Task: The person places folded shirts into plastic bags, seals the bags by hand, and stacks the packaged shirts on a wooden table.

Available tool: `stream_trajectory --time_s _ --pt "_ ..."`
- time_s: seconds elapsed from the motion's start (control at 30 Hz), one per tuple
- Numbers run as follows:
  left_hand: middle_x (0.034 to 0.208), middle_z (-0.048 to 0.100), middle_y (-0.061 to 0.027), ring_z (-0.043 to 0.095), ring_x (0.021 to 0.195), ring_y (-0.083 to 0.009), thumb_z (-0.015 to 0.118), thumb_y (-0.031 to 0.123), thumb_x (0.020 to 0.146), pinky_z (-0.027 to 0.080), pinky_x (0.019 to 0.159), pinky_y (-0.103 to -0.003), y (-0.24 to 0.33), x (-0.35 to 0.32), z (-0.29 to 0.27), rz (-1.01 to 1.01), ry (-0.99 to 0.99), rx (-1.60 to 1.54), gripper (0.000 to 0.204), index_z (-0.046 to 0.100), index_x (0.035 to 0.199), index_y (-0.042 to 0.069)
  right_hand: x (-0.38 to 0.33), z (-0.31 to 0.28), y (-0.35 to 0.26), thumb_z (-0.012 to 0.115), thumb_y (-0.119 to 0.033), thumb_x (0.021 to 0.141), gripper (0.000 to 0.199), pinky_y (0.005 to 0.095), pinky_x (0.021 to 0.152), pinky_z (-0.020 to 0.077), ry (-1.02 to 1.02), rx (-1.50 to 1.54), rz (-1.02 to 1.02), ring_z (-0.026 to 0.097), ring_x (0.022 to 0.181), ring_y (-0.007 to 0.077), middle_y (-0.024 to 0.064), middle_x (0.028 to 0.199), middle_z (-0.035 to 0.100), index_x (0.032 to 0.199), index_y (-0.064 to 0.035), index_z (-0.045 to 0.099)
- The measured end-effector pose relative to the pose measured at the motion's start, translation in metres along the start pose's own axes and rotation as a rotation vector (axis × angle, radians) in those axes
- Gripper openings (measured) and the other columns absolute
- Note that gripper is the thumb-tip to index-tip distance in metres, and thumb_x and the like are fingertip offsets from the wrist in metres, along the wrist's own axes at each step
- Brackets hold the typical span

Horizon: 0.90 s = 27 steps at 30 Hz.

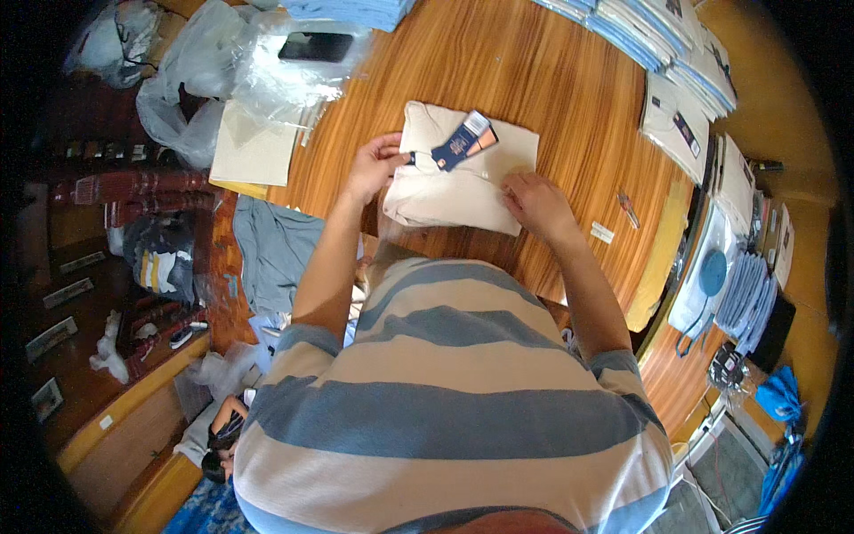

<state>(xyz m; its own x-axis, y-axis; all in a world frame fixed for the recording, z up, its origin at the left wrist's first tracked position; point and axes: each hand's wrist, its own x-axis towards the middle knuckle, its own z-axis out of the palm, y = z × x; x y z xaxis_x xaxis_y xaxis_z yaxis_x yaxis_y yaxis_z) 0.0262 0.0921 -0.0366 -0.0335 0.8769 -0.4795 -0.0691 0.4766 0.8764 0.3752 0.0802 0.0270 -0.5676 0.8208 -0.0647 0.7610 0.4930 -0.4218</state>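
The folded cream cloth garment lies near the upper middle of the frame, between your two hands, on the brown striped wooden table. Its longer axis goes from left to right, with the right end a little lower. Your left hand is at its left edge, your right hand at its lower right edge; both touch it, so neither is clearly nearer. The dark blue paper tag with an orange part lies slanting on top, closer to the left hand.

Your left thumb and fingers are bent near a small dark piece; I cannot tell if they pinch it, or the cloth. Your right fingers are curved over the edge; whether they grip is also not clear, because the thumb is hidden. The underside of the garment is not visible. Farther out, the stacked garments at upper right are cut off by the rim.
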Motion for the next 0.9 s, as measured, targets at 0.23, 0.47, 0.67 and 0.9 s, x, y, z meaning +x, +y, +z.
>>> stream_trajectory --time_s 0.23,0.47,0.67,0.9 --pt "0.107 0.074 -0.0049 0.073 0.086 -0.0125 0.074 0.003 0.093 0.059 0.060 -0.026 0.010 -0.007 0.001 -0.042 0.004 0.020 0.040 0.063 0.130 0.008 -0.044 0.014 0.000 0.073 -0.017 0.088 0.026 0.0464 0.083 0.0594 0.341 0.110 0.145 0.069 0.101 0.0357 0.0130 0.113 0.067 0.110 -0.0051 0.065" --pt "0.106 0.075 -0.0037 0.073 0.082 -0.0111 0.076 0.005 0.092 0.058 0.058 -0.025 0.006 0.002 -0.006 -0.068 -0.029 -0.003 0.034 0.063 0.123 0.008 -0.057 0.036 0.030 0.073 -0.017 0.090 0.021 0.0453 0.083 0.0589 0.373 -0.002 -0.051 0.069 0.101 0.0359 0.0135 0.110 0.069 0.105 -0.0045 0.067" --pt "0.107 0.075 -0.0066 0.072 0.083 -0.0117 0.076 0.003 0.091 0.056 0.057 -0.024 0.008 -0.008 0.005 -0.001 0.023 -0.037 0.054 0.053 0.140 0.006 -0.030 0.007 -0.002 0.072 -0.020 0.092 0.023 0.0436 0.083 0.0587 0.431 0.102 -0.003 0.070 0.100 0.0358 0.0160 0.104 0.071 0.107 -0.0039 0.067" --pt "0.102 0.076 -0.0063 0.070 0.078 -0.0105 0.075 0.001 0.091 0.053 0.055 -0.023 0.008 -0.003 0.003 0.057 0.005 0.011 0.060 0.050 0.145 0.003 0.160 0.005 -0.088 0.078 -0.039 0.086 0.046 0.0477 0.089 0.0575 -0.007 0.013 0.129 0.071 0.109 0.0353 0.0202 0.116 0.073 0.115 -0.0042 0.068"
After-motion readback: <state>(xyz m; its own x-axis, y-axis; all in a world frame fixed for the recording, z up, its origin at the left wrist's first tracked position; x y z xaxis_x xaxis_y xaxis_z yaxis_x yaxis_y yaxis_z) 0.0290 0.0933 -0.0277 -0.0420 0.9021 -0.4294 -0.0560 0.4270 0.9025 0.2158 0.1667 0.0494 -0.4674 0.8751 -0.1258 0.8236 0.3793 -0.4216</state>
